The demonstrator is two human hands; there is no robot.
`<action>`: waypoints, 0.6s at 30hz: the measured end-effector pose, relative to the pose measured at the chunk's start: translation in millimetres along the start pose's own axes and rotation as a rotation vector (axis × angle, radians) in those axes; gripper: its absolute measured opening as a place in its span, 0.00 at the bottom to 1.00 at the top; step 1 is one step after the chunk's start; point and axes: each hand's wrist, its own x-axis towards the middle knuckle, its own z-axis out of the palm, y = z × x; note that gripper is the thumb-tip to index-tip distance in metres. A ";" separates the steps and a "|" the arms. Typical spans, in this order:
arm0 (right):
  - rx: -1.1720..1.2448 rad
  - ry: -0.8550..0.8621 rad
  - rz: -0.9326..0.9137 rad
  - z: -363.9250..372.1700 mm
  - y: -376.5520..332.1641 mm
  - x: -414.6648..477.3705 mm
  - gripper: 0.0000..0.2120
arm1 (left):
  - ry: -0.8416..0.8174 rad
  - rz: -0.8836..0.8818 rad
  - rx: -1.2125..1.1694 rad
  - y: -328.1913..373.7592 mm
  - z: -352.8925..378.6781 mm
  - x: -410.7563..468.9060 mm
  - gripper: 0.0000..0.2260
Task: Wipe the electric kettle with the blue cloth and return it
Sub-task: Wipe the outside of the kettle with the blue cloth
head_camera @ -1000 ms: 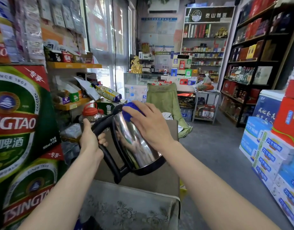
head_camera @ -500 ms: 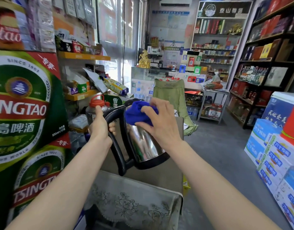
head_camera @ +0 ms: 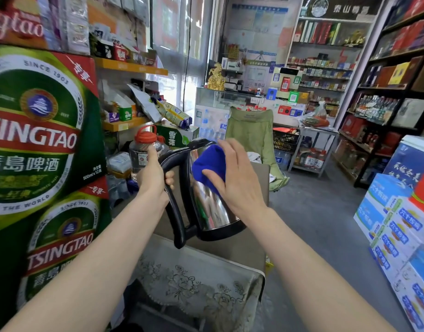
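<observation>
While stacked green beer cartons [head_camera: 38, 144] fill the left, the left hand [head_camera: 153, 178] wraps its fingers around the black handle of the electric kettle [head_camera: 206, 202], held tilted in the air above a patterned table cover [head_camera: 194, 283]; the right hand [head_camera: 237, 180] presses the bunched blue cloth [head_camera: 208, 164] against its steel side.

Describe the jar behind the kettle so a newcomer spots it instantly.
Start at the stacked green Tsingtao beer cartons on the left. Just to their right, behind the left hand gripping the steel kettle's black handle, stands a clear plastic jar. Its orange-red lid and carry handle set it apart.
</observation>
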 end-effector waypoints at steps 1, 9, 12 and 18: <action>-0.013 0.000 -0.029 -1.5 0.2 1.3 0.28 | 0.003 0.001 -0.008 0.7 0.1 -0.3 0.30; -0.211 -0.164 -0.467 13.8 4.2 -23.8 0.23 | 0.014 -0.005 -0.014 1.5 -0.5 -3.4 0.27; -0.093 -0.097 -0.203 14.1 10.4 -10.5 0.22 | 0.011 -0.022 -0.014 1.0 0.8 -3.1 0.28; -0.122 -0.166 -0.175 20.0 -10.3 -21.2 0.22 | -0.015 0.000 0.008 3.0 4.2 -1.6 0.31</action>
